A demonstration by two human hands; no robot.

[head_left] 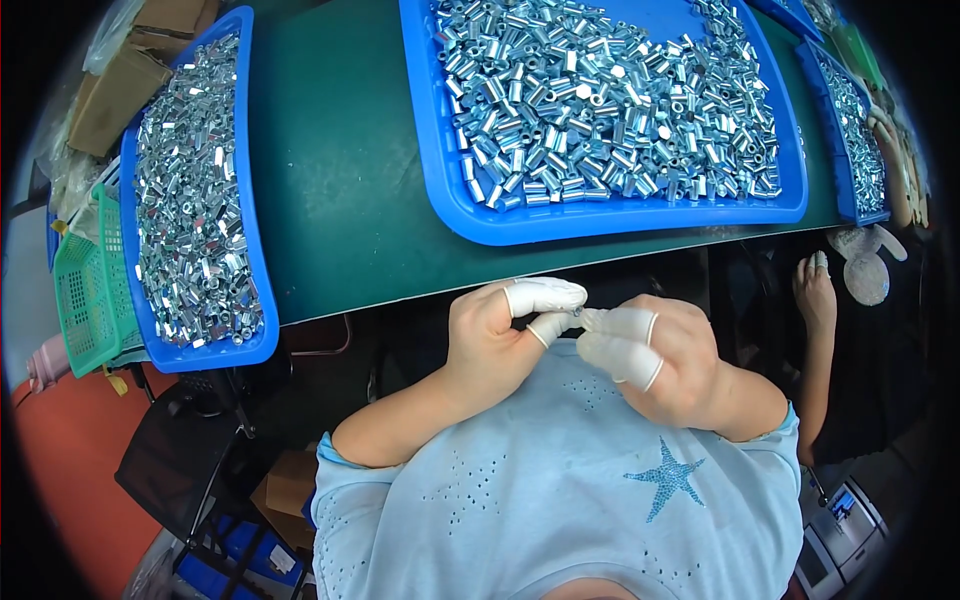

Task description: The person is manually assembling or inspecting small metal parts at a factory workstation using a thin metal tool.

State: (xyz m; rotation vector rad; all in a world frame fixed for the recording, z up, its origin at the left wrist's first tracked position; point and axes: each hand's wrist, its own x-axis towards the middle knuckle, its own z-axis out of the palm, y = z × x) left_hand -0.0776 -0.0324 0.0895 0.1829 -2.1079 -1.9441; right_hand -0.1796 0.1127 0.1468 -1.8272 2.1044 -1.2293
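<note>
Left hand [495, 340] and right hand [655, 350], white-cotted fingertips pinching one small shiny metal sleeve [579, 314]

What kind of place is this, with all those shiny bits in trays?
Probably a factory sorting or inspection bench. Blue trays heaped with small metal sleeves sit on a green table, and the left hand and right hand, in white finger cots, pinch one small part between them.

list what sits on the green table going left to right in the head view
green mesh basket → blue tray of small metal sleeves at the left → big blue tray of metal sleeves in the middle → narrow blue tray at the right
</note>
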